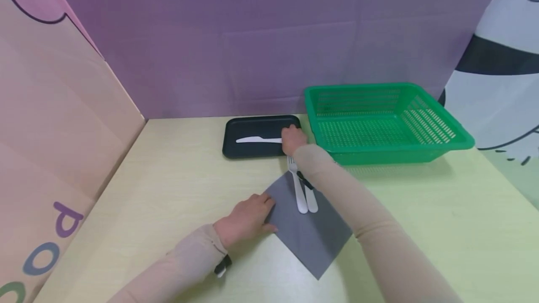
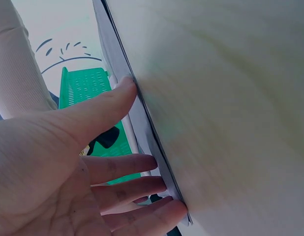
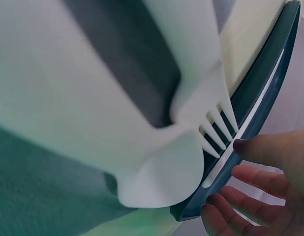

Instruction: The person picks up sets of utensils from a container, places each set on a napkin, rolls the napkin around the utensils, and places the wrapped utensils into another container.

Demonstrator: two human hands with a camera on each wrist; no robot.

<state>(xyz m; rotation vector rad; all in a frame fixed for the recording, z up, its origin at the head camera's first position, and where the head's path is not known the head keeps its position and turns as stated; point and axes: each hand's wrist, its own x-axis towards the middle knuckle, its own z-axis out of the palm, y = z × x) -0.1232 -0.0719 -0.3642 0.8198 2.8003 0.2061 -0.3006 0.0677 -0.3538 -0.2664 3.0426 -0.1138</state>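
Beige sleeves (image 1: 400, 247) foremost. Left hand (image 1: 246, 219): fingers extended, touching grey napkin (image 1: 317, 242). Right hand (image 1: 294, 141): fingers parted, nothing gripped, beside 1 knife (image 1: 257, 140) in black tray (image 1: 261, 125). Fork (image 1: 299, 195) and spoon (image 1: 312, 201) partly on napkin.

A pale yellow, wood-grained table (image 1: 177, 191) bears a shallow black rectangular tray (image 1: 257, 124) at the far middle, a green perforated plastic basket (image 1: 387, 157) far right, and a flat grey square napkin (image 1: 313, 242) nearer.

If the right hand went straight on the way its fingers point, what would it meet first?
Most likely the white knife in the black tray; depth leaves it unclear whether the right hand touches it already.
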